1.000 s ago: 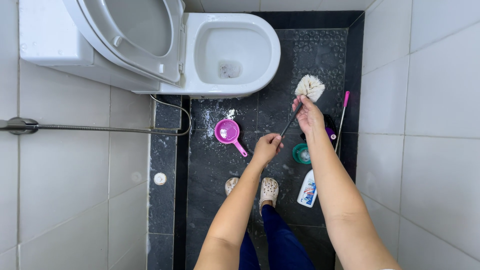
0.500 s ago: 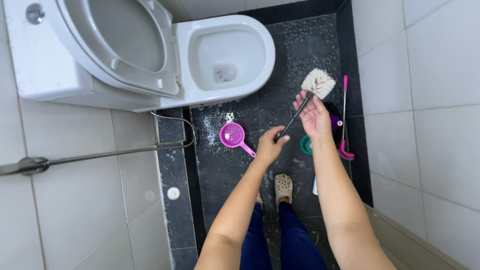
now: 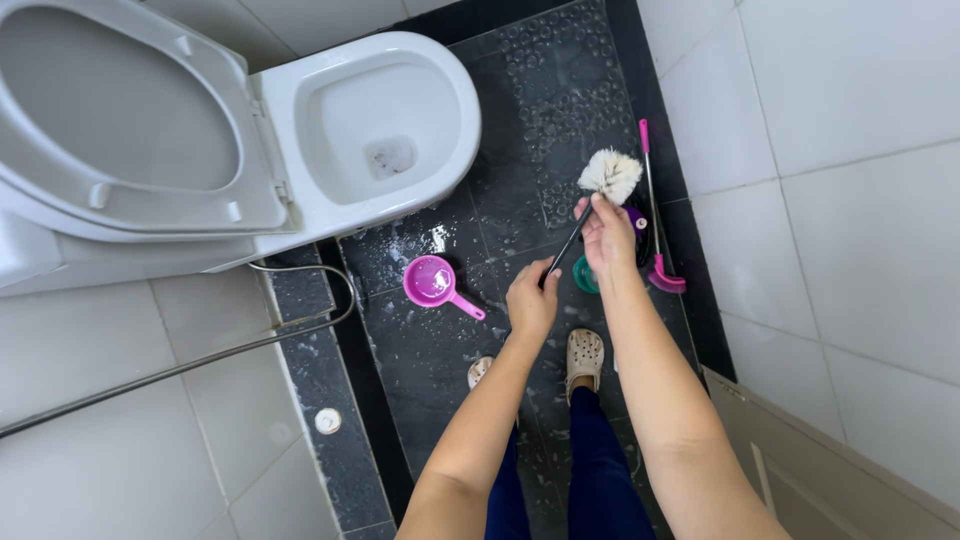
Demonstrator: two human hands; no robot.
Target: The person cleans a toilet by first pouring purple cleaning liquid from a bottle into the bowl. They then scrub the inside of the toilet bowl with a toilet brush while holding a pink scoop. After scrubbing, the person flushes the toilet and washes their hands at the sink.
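Observation:
A toilet brush (image 3: 609, 175) with a white bristle head and a thin dark handle is held out in front of me over the dark wet floor. My left hand (image 3: 531, 297) grips the lower end of the handle. My right hand (image 3: 607, 234) holds the handle just under the bristles, fingers touching the head. A white toilet (image 3: 455, 130) with its lid up stands to the upper left, bowl open. A pink plastic scoop (image 3: 436, 283) lies on the floor between the toilet and my left hand.
A pink-handled floor wiper (image 3: 657, 225) leans by the right wall. A teal round object (image 3: 584, 278) sits below my right hand. My feet in pale clogs (image 3: 585, 353) stand on the wet floor. A metal hose (image 3: 310, 320) runs along the left tiles.
The view has shifted so the toilet and floor sit lower and closer. Both hands keep hold of the brush, which stays raised by the right wall.

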